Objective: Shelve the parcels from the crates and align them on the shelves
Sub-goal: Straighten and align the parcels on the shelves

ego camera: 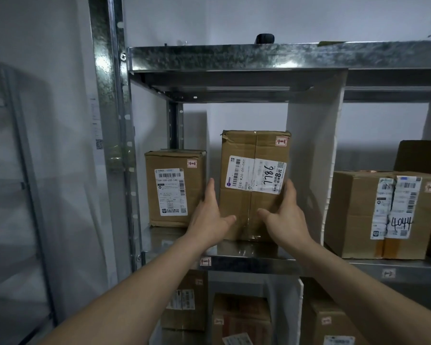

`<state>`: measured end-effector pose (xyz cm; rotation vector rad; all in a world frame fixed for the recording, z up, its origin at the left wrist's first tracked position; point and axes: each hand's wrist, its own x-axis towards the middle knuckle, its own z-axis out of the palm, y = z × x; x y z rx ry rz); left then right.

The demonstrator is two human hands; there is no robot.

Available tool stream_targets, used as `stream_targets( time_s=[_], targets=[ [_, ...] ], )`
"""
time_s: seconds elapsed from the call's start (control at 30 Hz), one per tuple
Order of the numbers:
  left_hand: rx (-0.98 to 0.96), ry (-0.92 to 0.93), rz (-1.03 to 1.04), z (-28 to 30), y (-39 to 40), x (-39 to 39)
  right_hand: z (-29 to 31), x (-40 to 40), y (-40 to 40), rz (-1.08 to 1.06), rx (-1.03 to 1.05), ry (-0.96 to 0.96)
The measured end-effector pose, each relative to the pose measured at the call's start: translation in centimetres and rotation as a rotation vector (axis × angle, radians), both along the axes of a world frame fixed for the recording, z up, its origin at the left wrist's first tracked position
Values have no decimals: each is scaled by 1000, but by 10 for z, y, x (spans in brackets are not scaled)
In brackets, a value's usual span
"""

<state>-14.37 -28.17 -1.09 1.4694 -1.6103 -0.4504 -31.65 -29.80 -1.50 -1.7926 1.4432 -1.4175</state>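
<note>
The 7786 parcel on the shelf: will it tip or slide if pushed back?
The 7786 parcel stands tall on a narrow base, so a high push might tip it. The metal shelf looks smooth, so a low push probably slides it. Its taped cardboard seems stiff.

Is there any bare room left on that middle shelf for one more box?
Only slim gaps on the middle shelf: one between the small box and the held box, where the left hand sits; the right hand fills the gap by the white divider. Beyond it, boxes crowd.
</note>
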Motion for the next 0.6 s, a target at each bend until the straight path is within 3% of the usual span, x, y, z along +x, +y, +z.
stream_targets(
  time_s=[0.6],
  targets=[
    [-125,-197,71,-8,43,15,-4,3,48,58,-184,133]
  ],
)
